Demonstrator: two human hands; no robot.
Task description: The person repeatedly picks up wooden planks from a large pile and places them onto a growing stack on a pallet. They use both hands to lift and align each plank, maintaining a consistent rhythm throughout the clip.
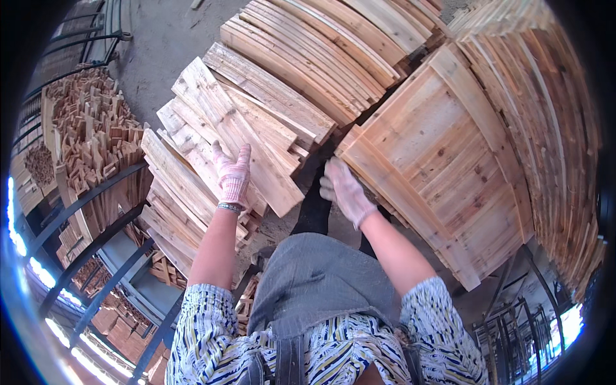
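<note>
My left hand [232, 172], in a pale knitted glove, is open with fingers spread over a loose wooden board [234, 125]. That board lies slantwise across a stack of planks [186, 138]; whether the palm presses on it I cannot tell. My right hand [346, 191], also gloved, hangs over the dark gap beside the near left corner of a slatted wooden panel [436, 160]. Its fingers are loosely bent and a little apart, and nothing shows in them. The panel has crosswise boards joined by long battens and rests on a pile.
More plank stacks [308, 51] stand ahead, and a tall timber pile [539, 122] rises at the right. Short offcuts [90, 135] fill a crate on the left behind curved dark metal bars [96, 237]. Grey concrete floor [167, 38] shows at the far left.
</note>
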